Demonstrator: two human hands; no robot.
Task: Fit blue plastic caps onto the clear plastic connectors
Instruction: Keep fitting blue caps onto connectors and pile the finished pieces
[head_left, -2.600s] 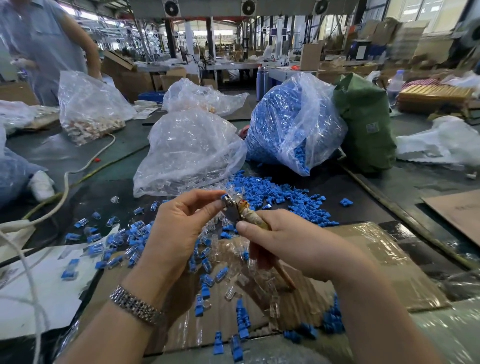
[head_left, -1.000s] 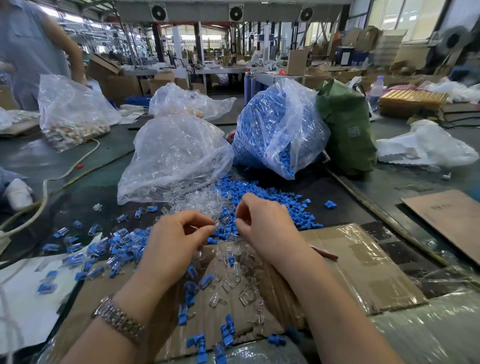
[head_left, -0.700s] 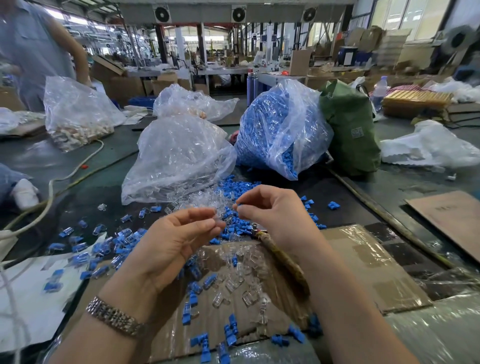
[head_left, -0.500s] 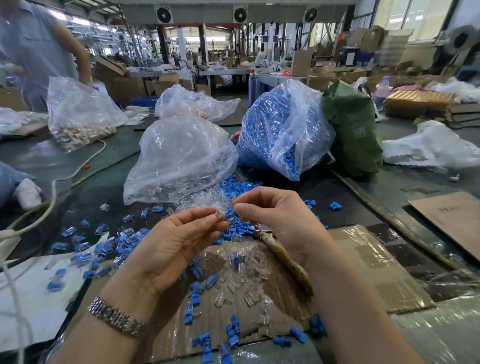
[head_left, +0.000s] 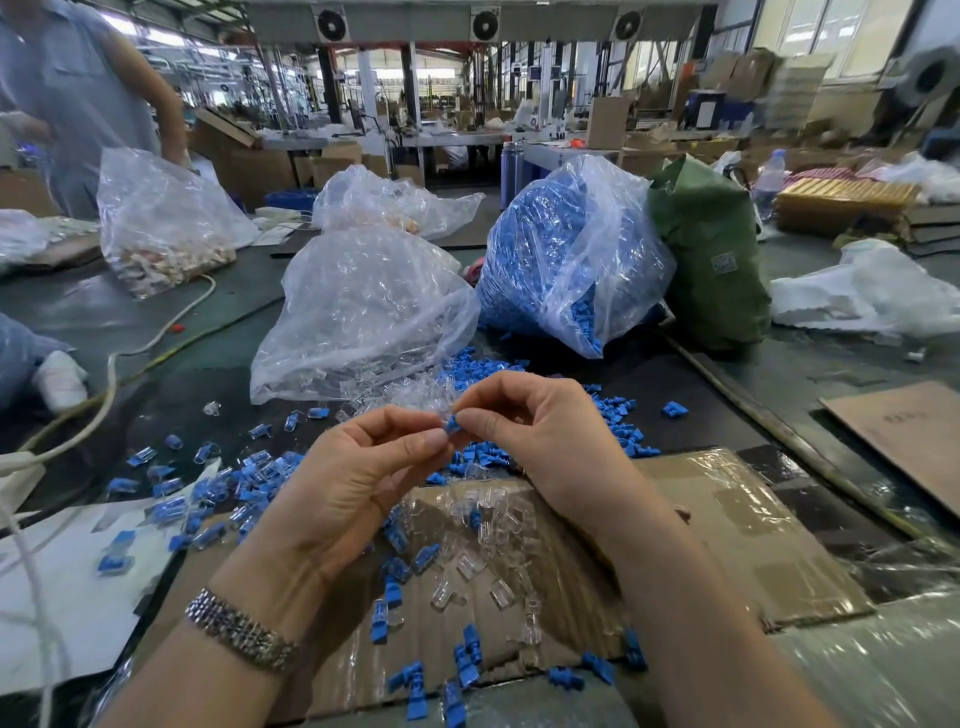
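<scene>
My left hand (head_left: 358, 478) and my right hand (head_left: 540, 441) meet fingertip to fingertip above the table. Between them sits a small blue cap (head_left: 453, 425), pinched by my right thumb and forefinger. My left fingertips pinch a clear connector (head_left: 441, 413) pressed against the cap; most of it is hidden by the fingers. Loose clear connectors (head_left: 467, 561) lie on the taped cardboard (head_left: 727, 535) below my hands. Loose blue caps (head_left: 618, 421) are heaped just beyond my right hand. Capped pieces (head_left: 171, 504) are scattered at the left.
A clear bag of connectors (head_left: 363, 312) and a bag of blue caps (head_left: 566, 254) stand behind my hands, with a green sack (head_left: 711, 260) to the right. A white cable (head_left: 109, 374) runs along the left. Another person (head_left: 88, 93) stands at the far left by a bag (head_left: 156, 218).
My hands lifted from the piles and came together; the blue cap now shows between the fingertips. The wooden-handled tool under my right hand is no longer in view.
</scene>
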